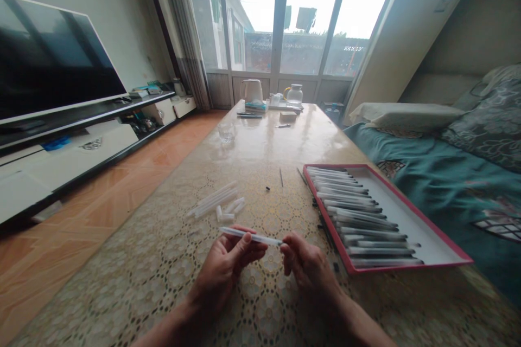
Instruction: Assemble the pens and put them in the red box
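A slim white pen [260,238] lies almost level between my hands, above the patterned table. My left hand [230,255] grips its barrel with the thumb on top. At the pen's right end, the fingers of my right hand [305,257] are pinched; whether they hold a small part there is hidden. Beyond my left hand rest several clear pen barrels [215,199] and white caps [232,207]. A small black plug [267,188] and a thin refill [281,177] lie farther out. To the right, a pink-edged box [431,238] holds a row of several pens [366,222].
Small black pieces [336,267] lie along the box's left side. Farther down the table [163,260] are a drinking glass [226,133], a small box [288,116], a kettle [252,90] and a glass jug [294,94]. A sofa [411,154] borders the right side.
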{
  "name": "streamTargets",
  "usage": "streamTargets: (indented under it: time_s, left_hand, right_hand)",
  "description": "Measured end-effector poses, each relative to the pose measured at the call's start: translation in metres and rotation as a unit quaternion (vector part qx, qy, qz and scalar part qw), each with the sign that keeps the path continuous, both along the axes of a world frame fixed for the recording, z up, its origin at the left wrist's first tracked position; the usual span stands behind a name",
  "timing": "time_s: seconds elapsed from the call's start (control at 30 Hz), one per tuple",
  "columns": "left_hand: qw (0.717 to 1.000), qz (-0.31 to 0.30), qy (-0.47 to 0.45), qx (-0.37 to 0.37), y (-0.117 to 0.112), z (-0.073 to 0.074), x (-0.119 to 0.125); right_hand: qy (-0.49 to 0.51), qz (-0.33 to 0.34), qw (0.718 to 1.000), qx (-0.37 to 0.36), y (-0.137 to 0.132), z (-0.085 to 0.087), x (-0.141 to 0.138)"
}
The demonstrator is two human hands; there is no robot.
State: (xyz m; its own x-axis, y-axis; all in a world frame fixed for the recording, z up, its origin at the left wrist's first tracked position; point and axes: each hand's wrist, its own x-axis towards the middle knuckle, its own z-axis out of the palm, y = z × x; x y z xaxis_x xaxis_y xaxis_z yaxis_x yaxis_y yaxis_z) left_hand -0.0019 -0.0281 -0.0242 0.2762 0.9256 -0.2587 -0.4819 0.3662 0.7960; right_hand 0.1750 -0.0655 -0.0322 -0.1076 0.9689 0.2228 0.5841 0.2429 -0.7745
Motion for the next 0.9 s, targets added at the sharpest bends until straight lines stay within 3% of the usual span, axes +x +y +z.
streamTargets:
  time_s: [0.27,0.5,0.63,0.77,0.9]
  left_hand:
    - [0.998,-0.042,0.028,0.026,0.0010,0.0023,-0.0016]
    - [0.999,-0.006,0.019,0.033,0.0026,0.0000,-0.0039]
    - [0.992,-0.037,0.089,0.084,-0.0006,0.0009,-0.0031]
    - [0.969,-0.102,0.161,0.160,-0.0042,0.0041,0.0011]
    - [0.969,-0.091,0.178,0.145,-0.0023,0.0067,0.0037]
  right_hand:
    - [0.087,0.039,0.995,-0.037,-0.0014,0.0039,0.0003]
    - [0.085,0.022,0.996,-0.030,-0.0011,0.0060,0.0028]
    - [0.046,0.001,0.998,0.030,0.0002,0.0058,0.0036]
    - [-0.024,0.050,0.996,0.073,0.0002,0.0028,0.0005]
    - [-0.046,0.054,0.994,0.080,0.0009,-0.0019,-0.0015]
